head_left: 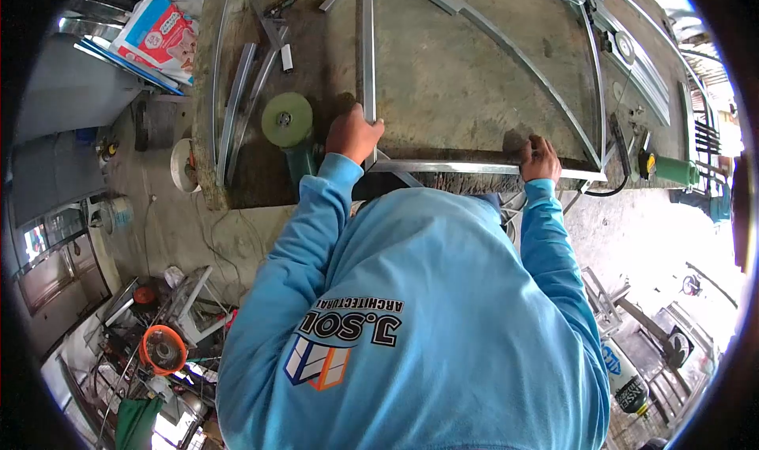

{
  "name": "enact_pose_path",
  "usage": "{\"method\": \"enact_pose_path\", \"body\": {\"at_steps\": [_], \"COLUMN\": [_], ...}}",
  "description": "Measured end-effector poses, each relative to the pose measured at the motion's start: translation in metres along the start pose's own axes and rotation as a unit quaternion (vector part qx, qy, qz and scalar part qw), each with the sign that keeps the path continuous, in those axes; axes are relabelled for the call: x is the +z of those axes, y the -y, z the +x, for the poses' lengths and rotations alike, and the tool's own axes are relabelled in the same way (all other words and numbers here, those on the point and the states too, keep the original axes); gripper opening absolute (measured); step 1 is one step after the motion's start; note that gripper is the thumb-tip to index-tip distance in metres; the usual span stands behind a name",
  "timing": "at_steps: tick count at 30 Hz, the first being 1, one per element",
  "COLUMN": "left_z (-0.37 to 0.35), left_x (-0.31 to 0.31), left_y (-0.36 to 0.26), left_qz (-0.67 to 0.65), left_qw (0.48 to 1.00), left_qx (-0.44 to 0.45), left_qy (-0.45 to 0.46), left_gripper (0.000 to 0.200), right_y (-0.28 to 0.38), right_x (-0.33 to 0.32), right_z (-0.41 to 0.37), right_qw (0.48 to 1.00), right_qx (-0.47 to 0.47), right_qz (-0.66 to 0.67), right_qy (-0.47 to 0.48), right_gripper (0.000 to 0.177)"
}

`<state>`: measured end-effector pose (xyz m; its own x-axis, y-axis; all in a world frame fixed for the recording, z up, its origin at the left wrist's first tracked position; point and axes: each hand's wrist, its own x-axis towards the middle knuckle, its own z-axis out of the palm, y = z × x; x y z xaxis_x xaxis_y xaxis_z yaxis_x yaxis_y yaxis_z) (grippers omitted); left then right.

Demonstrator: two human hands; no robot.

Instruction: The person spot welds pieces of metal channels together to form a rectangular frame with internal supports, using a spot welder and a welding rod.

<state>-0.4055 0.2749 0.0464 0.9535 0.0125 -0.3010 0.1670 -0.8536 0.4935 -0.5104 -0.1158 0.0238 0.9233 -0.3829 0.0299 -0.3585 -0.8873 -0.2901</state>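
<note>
Currently, the left hand (pixel 353 136) has a closed grip on the metal frame (pixel 368 55); the right hand (pixel 541 161) has its grip curled over the near bar (pixel 451 166). The frame lies on the surface (pixel 474 79) beside a grinder (pixel 292 136).

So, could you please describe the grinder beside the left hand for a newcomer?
On the worktable, find the left hand on the metal frame. Just left lies the grinder, whose round, pale green disc sets it apart from the straight metal strips alongside.
</note>
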Motion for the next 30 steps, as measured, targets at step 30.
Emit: {"method": "enact_pose_path", "body": {"at_steps": [30], "left_z": [-0.017], "left_x": [0.004], "left_y": [0.035], "left_qz": [-0.103], "left_qw": [0.994], "left_qx": [0.019], "left_qy": [0.036], "left_gripper": [0.042], "right_y": [-0.011], "right_x": [0.01], "right_z": [0.007], "right_qw": [0.998], "right_qx": [0.001], "right_qz": [-0.044], "right_qy": [0.052], "right_gripper": [0.033]}}
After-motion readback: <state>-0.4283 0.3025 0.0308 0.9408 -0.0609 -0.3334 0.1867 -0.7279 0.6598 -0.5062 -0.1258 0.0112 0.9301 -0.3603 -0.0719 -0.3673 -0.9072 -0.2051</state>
